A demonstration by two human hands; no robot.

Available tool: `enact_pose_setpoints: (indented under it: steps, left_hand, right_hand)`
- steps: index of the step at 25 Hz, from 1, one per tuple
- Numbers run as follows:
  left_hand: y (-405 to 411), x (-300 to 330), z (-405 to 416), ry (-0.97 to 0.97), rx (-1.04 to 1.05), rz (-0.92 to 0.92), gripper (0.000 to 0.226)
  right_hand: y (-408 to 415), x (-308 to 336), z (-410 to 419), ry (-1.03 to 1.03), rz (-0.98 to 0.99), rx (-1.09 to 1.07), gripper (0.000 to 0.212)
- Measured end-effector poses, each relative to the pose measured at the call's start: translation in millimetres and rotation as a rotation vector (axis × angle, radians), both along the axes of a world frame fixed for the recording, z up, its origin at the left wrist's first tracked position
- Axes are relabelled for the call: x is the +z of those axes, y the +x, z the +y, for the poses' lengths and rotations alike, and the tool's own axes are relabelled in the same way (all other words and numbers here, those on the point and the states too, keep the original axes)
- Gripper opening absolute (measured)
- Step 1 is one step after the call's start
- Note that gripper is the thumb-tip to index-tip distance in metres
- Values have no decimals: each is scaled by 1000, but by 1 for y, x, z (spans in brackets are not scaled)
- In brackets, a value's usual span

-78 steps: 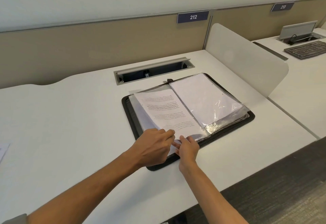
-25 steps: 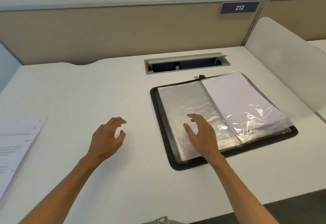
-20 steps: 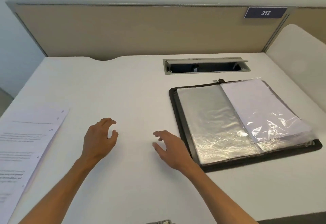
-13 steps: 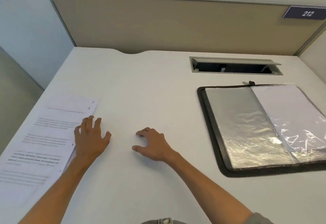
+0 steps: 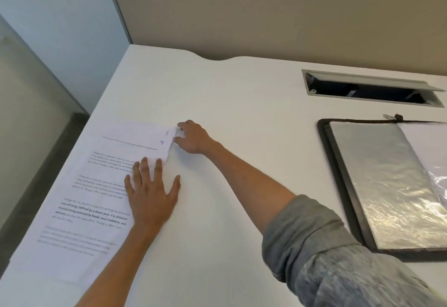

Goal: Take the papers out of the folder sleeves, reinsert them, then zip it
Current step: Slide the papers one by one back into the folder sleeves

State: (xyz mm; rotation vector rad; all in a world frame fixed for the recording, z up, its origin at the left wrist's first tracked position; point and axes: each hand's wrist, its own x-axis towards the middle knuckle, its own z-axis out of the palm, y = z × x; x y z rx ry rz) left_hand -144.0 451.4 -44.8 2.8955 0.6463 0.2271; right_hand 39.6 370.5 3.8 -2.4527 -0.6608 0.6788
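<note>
White printed papers [image 5: 96, 186] lie in a loose stack at the table's [image 5: 242, 137] left edge, w/ handwritten 8 and 9 showing near the top-right corners. Left hand [image 5: 152, 198] lies flat on the stack's right side, fingers [image 5: 144, 164] straight and spread, thumb out on the bare table. Right hand [image 5: 193, 138] reaches across to the stack's far right corner; its fingers are curled there and seem to pinch the sheet corners, though blur hides the exact hold. Grey sleeve [image 5: 338, 258] is pushed up the right forearm. Black zip folder [image 5: 387, 186] lies open well apart at the right, partly cut off by the frame edge; its near clear sleeve [image 5: 382, 186] looks empty and shiny, the next one has a white sheet inside. A cable slot [image 5: 370, 89] w/ raised flap sits in the table behind the folder, approx. against the beige partition [image 5: 266, 16].
</note>
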Motion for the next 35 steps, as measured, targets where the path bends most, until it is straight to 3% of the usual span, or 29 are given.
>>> enact_pose_setpoints:
  steps: [6, 9, 13, 20, 25, 29, 33, 35]
  left_hand:
    - [2, -4, 3, -5, -6, 10, 71]
    - [2, -5, 3, 2, 5, 11, 71]
    - [2, -4, 1, 30, 7, 14, 71]
    - [2, -2, 1, 59, -15, 16, 75]
    - [1, 0, 3, 77, -66, 40, 80]
    - [1, 5, 5, 123, -167, -45, 78]
    - [4, 19, -19, -9, -145, -260, 61]
    - [5, 31, -44, -228, -107, -306, 53]
  right_hand:
    - [19, -8, 54, -150, -70, -24, 35]
    - [27, -11, 55, -104, -35, -49, 5]
    - [29, 2, 28, 148, 68, -74, 2]
    - [39, 55, -37, 229, -106, -141, 23]
    - [34, 89, -111, 325, -206, -277, 24]
    - [4, 105, -180, 466, -178, -467, 22]
    - [-43, 108, -258, 646, -137, -668, 18]
    - [-67, 110, -293, 735, -116, -765, 19]
